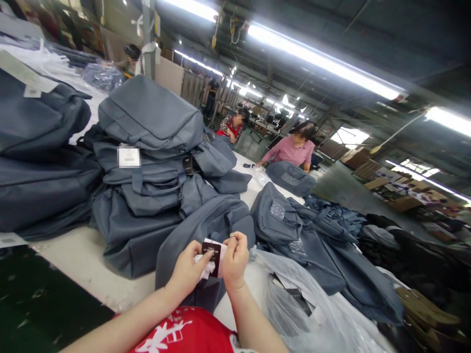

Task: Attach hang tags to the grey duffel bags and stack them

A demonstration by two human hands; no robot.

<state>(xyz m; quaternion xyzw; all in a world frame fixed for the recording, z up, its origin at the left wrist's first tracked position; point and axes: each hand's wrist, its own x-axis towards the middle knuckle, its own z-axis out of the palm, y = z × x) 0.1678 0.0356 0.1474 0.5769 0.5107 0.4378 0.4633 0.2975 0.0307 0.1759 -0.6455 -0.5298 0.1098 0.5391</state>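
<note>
A black hang tag (211, 256) with white lettering is held upright between my two hands, in front of a blue-grey bag (198, 228) on the white table. My left hand (189, 267) grips the tag's left side, with crumpled white paper (206, 269) under its fingers. A pale card (222, 257) shows behind the tag's right side. My right hand (235, 257) is closed beside that card, thumb and finger pinched near the bag's handle. What the pinch holds is too small to make out.
Stacked blue-grey bags (147, 117) stand at the left and ahead. A clear plastic bag (294, 299) with tags inside lies at the right, near more bags (275, 215). Across the table, a person in pink (294, 149) handles another bag.
</note>
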